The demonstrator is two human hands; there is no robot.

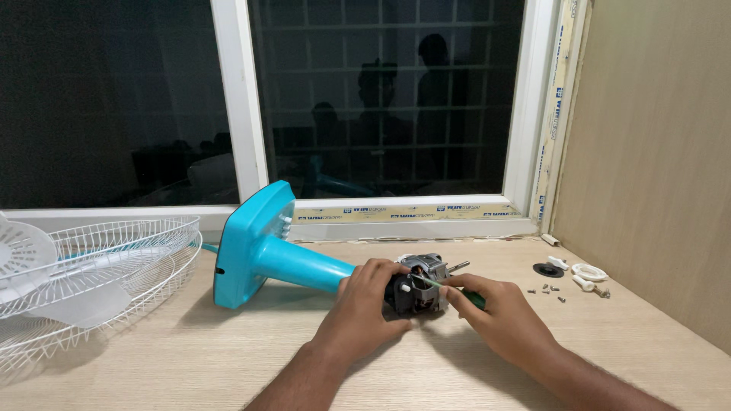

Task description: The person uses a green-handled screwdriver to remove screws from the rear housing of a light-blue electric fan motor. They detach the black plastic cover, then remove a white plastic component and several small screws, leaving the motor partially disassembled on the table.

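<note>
A turquoise fan stand (263, 251) lies on its side on the wooden table (228, 358), base toward the window. At its end sits the bare fan motor (421, 278), with its shaft pointing right. My left hand (365, 304) grips the motor housing from the near side. My right hand (495, 308) holds a green-handled screwdriver (449, 289), its tip against the motor's side.
White wire fan guards (99, 266) and white blades (27, 251) are stacked at the left. Several loose screws (547, 290), a black washer (547, 269) and white plastic parts (588, 272) lie at the right by the wooden wall. A dark window stands behind.
</note>
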